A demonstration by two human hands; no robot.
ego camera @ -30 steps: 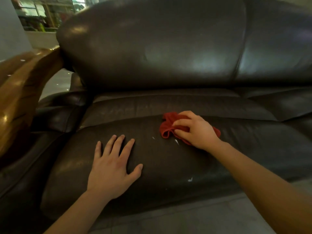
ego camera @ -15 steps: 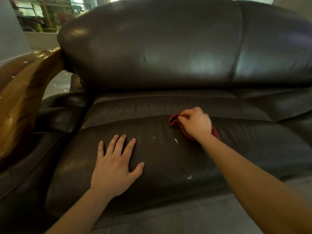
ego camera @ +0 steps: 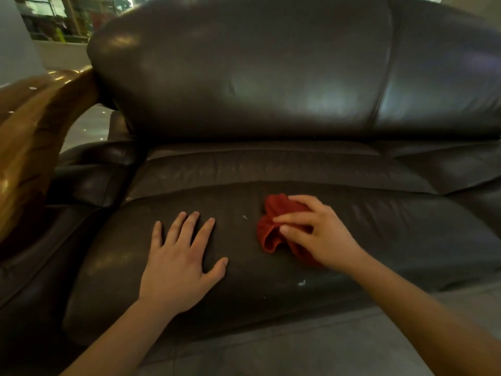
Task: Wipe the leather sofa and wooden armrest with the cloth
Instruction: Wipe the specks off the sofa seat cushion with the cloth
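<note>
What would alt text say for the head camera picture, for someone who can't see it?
A person's right hand presses a crumpled red cloth onto the seat cushion of a dark leather sofa, while the left hand lies flat, fingers spread, on the cushion beside it. A glossy wooden armrest stands at the far left.

Dim indoor light; soft glare on sofa backrest (ego camera: 271, 85); wide-angle edge bending; slight blur.

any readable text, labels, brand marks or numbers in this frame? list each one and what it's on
None readable.
Sofa, cloth and wooden armrest: no print, tag or logo shows.
Shelves behind the glass at top left: coloured items, too small and blurred to tell whether any carry text.
Pale specks on the seat cushion: marks, not characters.
</note>
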